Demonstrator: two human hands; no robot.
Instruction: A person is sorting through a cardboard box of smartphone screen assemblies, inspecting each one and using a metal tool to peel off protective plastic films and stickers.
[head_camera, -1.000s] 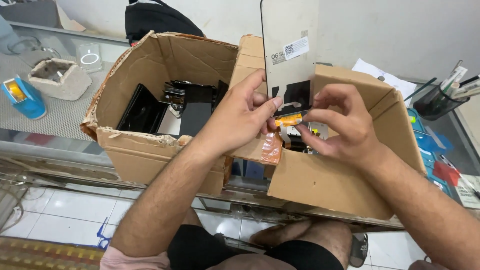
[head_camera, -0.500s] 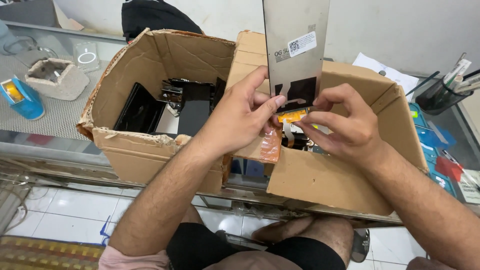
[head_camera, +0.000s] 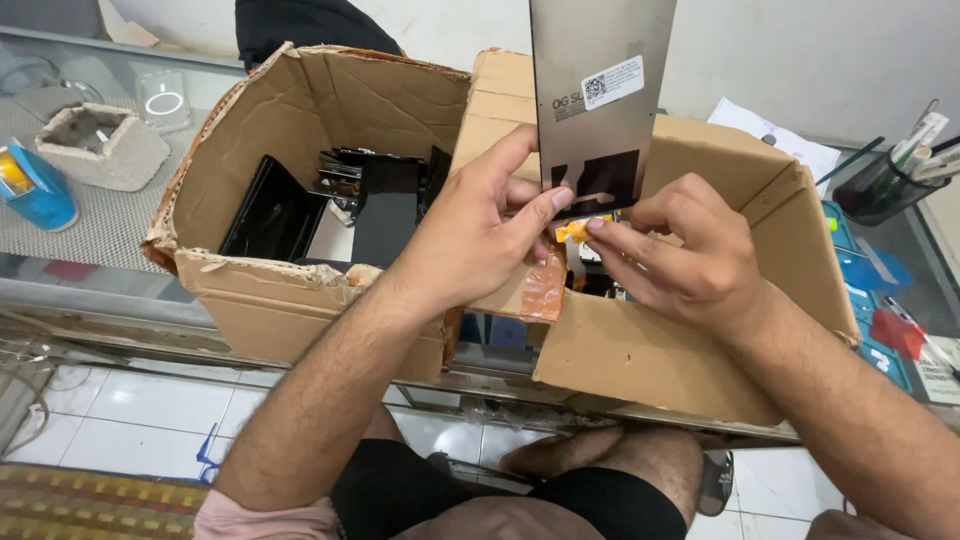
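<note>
I hold a flat grey phone display panel (head_camera: 600, 90) upright over a cardboard box (head_camera: 700, 360). It has a white sticker and a dark patch low on its back. My left hand (head_camera: 480, 235) grips the panel's lower edge, thumb against the dark patch. My right hand (head_camera: 680, 255) pinches the small orange flex cable (head_camera: 572, 230) hanging from the panel's bottom, between thumb and forefinger.
A second open cardboard box (head_camera: 290, 290) on the left holds several black screen panels (head_camera: 270, 210). Both boxes sit on a glass counter. A blue tape dispenser (head_camera: 30, 185) and a grey tray (head_camera: 100, 145) stand far left; a pen cup (head_camera: 890, 180) far right.
The panel has risen higher in view and shifted slightly right. Both hands stayed on its lower end, the right fingers still at the orange cable.
</note>
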